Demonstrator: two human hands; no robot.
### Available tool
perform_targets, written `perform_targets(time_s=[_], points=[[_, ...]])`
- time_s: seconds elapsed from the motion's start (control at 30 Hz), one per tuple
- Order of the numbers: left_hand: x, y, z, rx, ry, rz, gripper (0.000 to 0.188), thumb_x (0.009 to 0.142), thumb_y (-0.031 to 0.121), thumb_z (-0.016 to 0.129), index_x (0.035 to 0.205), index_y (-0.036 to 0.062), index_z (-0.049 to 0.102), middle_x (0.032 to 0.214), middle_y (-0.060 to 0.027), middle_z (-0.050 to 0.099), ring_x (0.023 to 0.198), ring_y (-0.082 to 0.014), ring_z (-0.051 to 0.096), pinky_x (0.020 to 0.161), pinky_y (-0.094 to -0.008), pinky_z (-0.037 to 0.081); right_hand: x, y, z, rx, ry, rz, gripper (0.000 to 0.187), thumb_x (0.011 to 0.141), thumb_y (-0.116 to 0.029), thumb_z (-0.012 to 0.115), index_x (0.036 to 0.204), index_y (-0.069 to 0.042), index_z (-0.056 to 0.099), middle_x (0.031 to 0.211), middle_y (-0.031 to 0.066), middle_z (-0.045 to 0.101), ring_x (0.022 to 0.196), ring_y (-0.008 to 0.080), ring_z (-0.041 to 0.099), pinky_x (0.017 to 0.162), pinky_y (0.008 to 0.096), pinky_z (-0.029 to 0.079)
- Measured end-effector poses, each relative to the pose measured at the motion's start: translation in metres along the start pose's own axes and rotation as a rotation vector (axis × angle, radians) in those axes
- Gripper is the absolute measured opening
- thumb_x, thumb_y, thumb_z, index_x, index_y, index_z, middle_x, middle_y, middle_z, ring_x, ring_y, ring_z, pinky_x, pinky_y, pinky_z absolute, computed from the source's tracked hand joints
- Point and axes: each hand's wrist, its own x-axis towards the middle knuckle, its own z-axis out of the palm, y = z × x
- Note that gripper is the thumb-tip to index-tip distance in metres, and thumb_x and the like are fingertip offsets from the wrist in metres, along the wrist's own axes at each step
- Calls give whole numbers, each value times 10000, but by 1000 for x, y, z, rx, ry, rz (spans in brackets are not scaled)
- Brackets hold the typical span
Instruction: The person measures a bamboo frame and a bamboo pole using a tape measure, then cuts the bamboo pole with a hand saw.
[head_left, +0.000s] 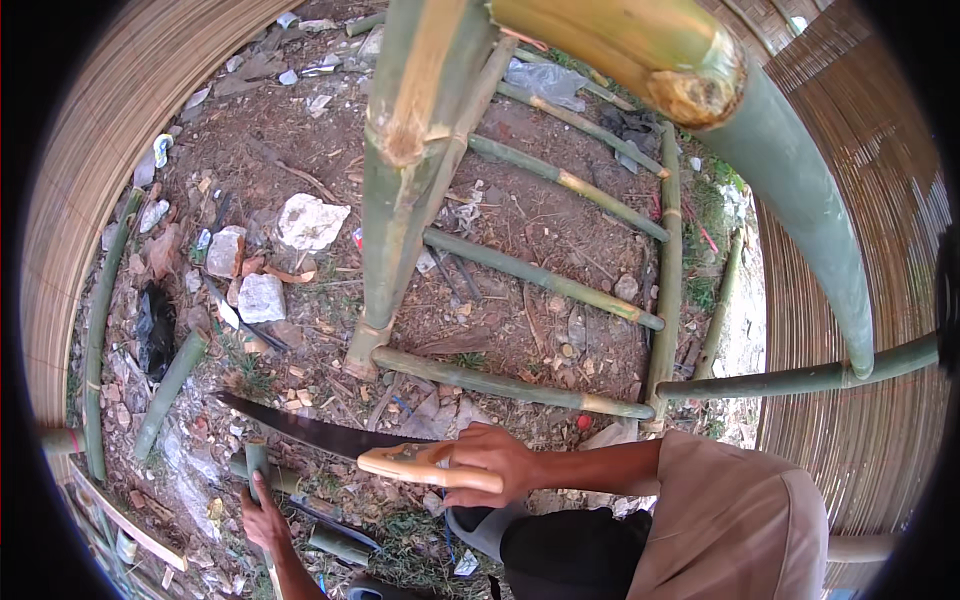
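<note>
Two bare hands: one left hand (264,522) and one right hand (492,462). One handsaw with a dark curved blade and a pale wooden handle (345,437). One short green bamboo piece in the left hand (257,457). At least four slim green bamboo rungs (545,279), joined to one green bamboo side rail (667,270). One long green bamboo pole at far left (103,340). Three large, rough, pale stones (313,222). One crumpled black plastic bag (156,330). One small round red object (584,423). Smaller scraps are too many to count.

Loose tan sleeve (735,520), seamed; black legwear (570,555).
</note>
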Motion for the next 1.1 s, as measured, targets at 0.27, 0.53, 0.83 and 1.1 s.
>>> perform_targets(time_s=[0.27,0.53,0.83,1.1], points=[[16,10,-5,-30,-23,16,885,957,741,362,1380,-6,572,1223,-291,664,1085,-475,638,893,-563,468,9,-38,-14,480,248,21,168,918,-137,673,850,16,654,732,116,607,617,286,596,603,393,466],[48,-38,17,117,-73,21,794,994,694,306,1354,54,606,1158,-268,665,1041,-487,634,904,-553,464,43,-45,6,629,190,-121,234,939,-166,630,892,63,634,785,154,637,621,290,629,564,371,505],[19,24,12,101,-3,-75,530,1075,521,338,1389,192,612,955,-284,702,850,-450,685,734,-551,529,71,-40,4,560,160,-61,317,944,-232,609,934,82,647,795,177,637,611,304,622,561,381,485],[6,49,-19,-72,111,-183,779,1022,669,306,1021,46,774,825,-262,711,805,-467,687,705,-562,503,82,-39,18,569,68,169,287,963,-210,590,957,71,649,812,139,635,592,280,596,537,369,451]])
